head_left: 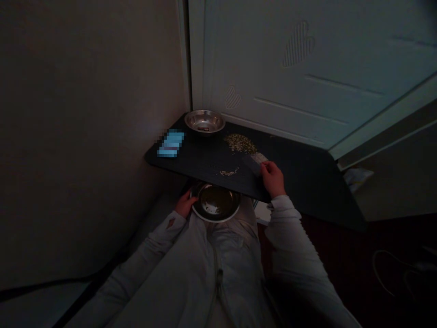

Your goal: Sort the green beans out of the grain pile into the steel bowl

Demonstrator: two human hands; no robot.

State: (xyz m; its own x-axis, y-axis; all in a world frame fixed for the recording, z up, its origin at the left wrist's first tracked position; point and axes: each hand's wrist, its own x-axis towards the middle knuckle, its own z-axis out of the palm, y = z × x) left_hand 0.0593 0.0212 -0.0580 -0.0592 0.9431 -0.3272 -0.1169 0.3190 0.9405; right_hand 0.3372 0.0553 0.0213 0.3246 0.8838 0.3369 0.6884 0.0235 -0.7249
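My left hand grips the rim of a round metal plate held on my lap, just under the near edge of a dark table. Some grains lie in the plate. My right hand is closed on a flat card-like piece that rests on the table and points toward a large pile of grains. A small separate heap of grains lies near the table's front edge, left of that hand.
An empty steel bowl stands at the table's back corner by a white door. A blurred blue rectangular thing lies at the table's left end. A wall is on the left. Cables lie on the floor at right.
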